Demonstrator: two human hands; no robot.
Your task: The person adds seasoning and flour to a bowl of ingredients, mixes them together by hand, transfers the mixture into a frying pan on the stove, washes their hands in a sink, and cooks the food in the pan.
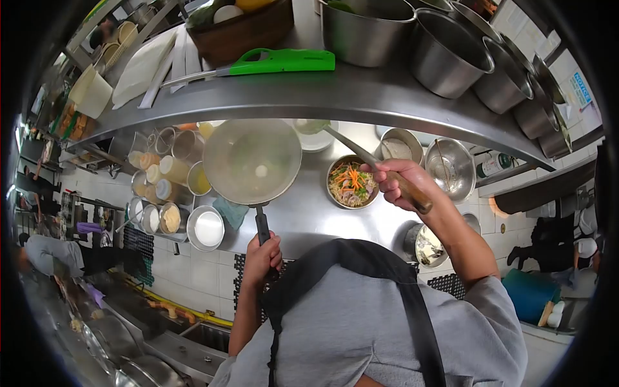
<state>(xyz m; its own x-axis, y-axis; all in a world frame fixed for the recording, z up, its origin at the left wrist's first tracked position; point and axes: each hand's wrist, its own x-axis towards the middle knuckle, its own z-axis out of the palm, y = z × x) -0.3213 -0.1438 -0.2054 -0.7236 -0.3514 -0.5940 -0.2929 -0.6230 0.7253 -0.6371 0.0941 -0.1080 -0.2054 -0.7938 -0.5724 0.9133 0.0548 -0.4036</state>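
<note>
My left hand point(263, 258) is closed around the black handle of a wide pan point(251, 145), held above the steel counter. The inside of the pan looks hazy, with one small pale spot in it. In my right hand point(401, 184) is the wooden handle of a ladle point(351, 143). Its bowl end is up by the pan's right rim, partly under the shelf edge. Below and left of my right hand stands a round metal bowl of noodles point(352, 183), topped with carrot strips and greens.
A steel shelf point(309, 97) overhangs the counter, bearing a green lighter point(280, 61) and several metal pots point(451, 55). Squeeze bottles point(173, 169) and a tub of white contents point(206, 228) are at left. A metal mixing bowl point(452, 171) sits at right. Other people are at both sides.
</note>
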